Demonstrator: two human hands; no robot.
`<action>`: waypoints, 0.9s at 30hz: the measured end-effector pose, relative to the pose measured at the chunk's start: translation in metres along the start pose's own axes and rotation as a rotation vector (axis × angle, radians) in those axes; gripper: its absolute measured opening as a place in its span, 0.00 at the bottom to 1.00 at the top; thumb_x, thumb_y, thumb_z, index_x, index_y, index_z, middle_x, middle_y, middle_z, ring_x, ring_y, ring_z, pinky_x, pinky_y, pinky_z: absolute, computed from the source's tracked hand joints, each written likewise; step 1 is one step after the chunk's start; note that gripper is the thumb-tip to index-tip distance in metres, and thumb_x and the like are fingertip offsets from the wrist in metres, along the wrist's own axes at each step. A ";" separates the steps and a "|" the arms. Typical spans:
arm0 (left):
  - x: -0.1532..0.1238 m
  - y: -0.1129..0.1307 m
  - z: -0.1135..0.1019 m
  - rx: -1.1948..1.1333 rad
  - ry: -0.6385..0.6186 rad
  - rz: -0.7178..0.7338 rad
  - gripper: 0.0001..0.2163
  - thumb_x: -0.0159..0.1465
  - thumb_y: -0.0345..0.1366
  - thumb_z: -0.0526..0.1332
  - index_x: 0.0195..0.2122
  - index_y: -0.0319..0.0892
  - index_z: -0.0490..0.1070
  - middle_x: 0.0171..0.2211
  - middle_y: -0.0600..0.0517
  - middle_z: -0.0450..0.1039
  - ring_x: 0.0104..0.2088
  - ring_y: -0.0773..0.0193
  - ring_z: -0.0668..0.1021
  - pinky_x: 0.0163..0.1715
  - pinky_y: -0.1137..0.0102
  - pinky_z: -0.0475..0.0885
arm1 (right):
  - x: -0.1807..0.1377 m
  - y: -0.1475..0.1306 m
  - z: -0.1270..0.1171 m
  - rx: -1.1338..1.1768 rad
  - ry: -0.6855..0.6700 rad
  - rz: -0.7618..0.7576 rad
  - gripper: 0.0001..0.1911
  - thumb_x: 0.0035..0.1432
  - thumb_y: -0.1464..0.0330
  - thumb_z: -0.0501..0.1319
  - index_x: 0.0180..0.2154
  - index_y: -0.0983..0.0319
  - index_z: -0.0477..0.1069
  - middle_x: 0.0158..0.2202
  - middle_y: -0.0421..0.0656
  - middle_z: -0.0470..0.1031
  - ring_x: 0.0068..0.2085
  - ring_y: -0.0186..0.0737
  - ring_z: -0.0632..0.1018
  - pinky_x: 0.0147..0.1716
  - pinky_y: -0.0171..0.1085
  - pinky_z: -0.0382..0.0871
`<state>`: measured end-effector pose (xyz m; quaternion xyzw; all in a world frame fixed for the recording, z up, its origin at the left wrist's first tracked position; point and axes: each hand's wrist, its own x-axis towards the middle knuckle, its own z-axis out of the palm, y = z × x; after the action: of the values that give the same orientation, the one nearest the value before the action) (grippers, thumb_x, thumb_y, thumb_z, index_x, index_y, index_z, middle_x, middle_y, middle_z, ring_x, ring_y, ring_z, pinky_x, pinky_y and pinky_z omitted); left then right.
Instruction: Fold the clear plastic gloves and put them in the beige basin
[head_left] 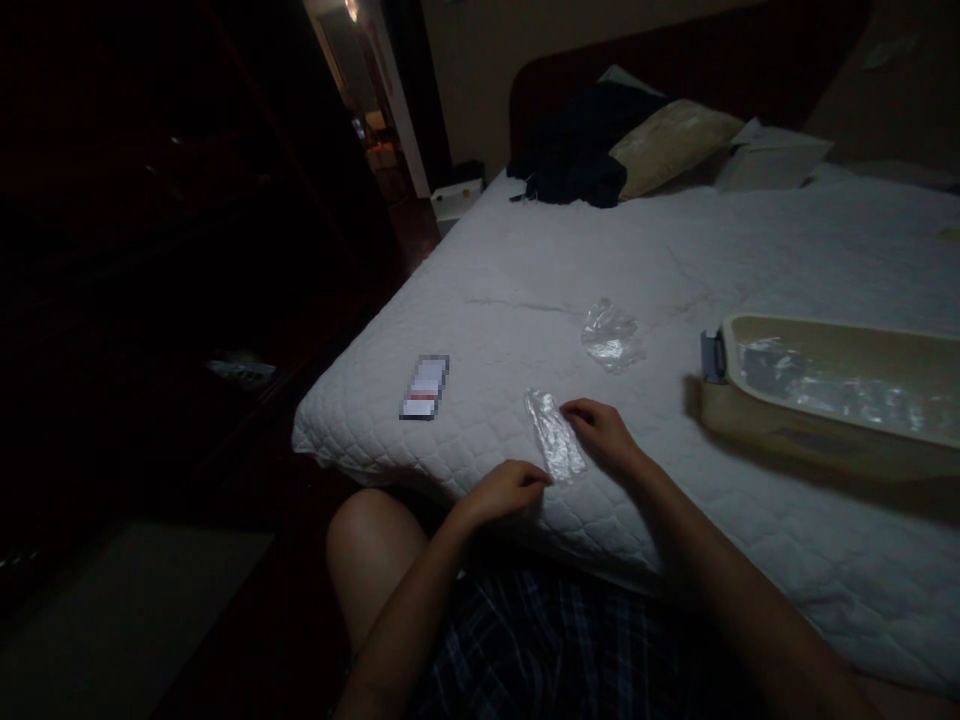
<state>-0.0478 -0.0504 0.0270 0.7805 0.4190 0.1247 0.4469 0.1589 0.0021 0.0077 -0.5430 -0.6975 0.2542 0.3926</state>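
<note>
A clear plastic bag (556, 437), flattened into a narrow strip, lies on the white quilted bedding near the bed's front edge. My left hand (514, 490) pinches its lower left corner with the fingertips. On the opposite long side, my right hand (600, 428) has thumb and fingers closed on the bag's upper right edge. Farther back on the bed rests a second, crumpled clear plastic bag (612, 336), apart from both hands. A phone (425, 387) with a lit screen lies to the left of my hands.
A beige plastic storage box (817, 430) with a grey latch stands at right, shiny clear plastic inside. Pillows (679, 145) and dark cloth (574, 145) lie by the headboard (675, 60). A white bedside table (456, 200) stands beyond the bed's left side. The room is dim.
</note>
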 end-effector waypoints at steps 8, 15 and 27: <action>0.001 0.001 -0.018 0.418 0.262 0.056 0.10 0.60 0.33 0.54 0.40 0.42 0.72 0.35 0.50 0.73 0.35 0.64 0.74 0.37 0.71 0.67 | -0.019 0.005 -0.017 -0.103 0.014 -0.204 0.11 0.57 0.66 0.54 0.39 0.61 0.72 0.38 0.46 0.74 0.40 0.40 0.75 0.41 0.41 0.68; 0.017 -0.015 -0.023 0.734 0.382 0.217 0.16 0.63 0.32 0.51 0.52 0.48 0.62 0.42 0.48 0.69 0.37 0.65 0.72 0.35 0.71 0.67 | -0.032 0.008 -0.020 -0.280 -0.084 -0.340 0.15 0.60 0.67 0.51 0.45 0.58 0.70 0.46 0.48 0.73 0.45 0.43 0.73 0.43 0.44 0.69; 0.034 -0.032 -0.008 0.728 0.449 0.255 0.12 0.64 0.35 0.49 0.42 0.45 0.71 0.33 0.49 0.71 0.32 0.65 0.72 0.31 0.72 0.64 | -0.029 0.010 -0.017 -0.358 -0.141 -0.404 0.16 0.59 0.70 0.51 0.48 0.57 0.69 0.47 0.47 0.73 0.45 0.43 0.74 0.43 0.44 0.69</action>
<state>-0.0485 -0.0115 -0.0006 0.8860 0.4227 0.1895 0.0221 0.1811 -0.0242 0.0016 -0.4348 -0.8510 0.0807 0.2834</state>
